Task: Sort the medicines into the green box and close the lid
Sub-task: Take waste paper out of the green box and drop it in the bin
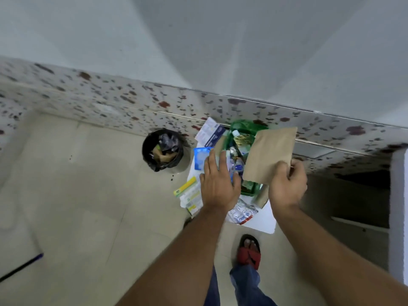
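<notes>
A green box (pixel 247 125) stands open on a small white table (pixel 261 221), filled with bottles and blister strips. My right hand (pixel 287 184) pinches the lower corner of a brown paper envelope (pixel 272 154) held over the box's right side. My left hand (pixel 218 180) reaches flat over the box's left edge, fingers spread; whether it holds anything underneath is hidden. A blue sachet (pixel 201 159), a yellow-green medicine carton (pixel 186 187), white leaflets (pixel 209 130) and a foil blister pack (pixel 241 212) lie on the table around the box.
A black waste bin (pixel 163 149) full of rubbish stands on the tiled floor left of the table. A flower-patterned tiled wall base (pixel 132 100) runs behind. My foot in a red sandal (pixel 249 252) is below the table. A dark opening (pixel 357 195) lies to the right.
</notes>
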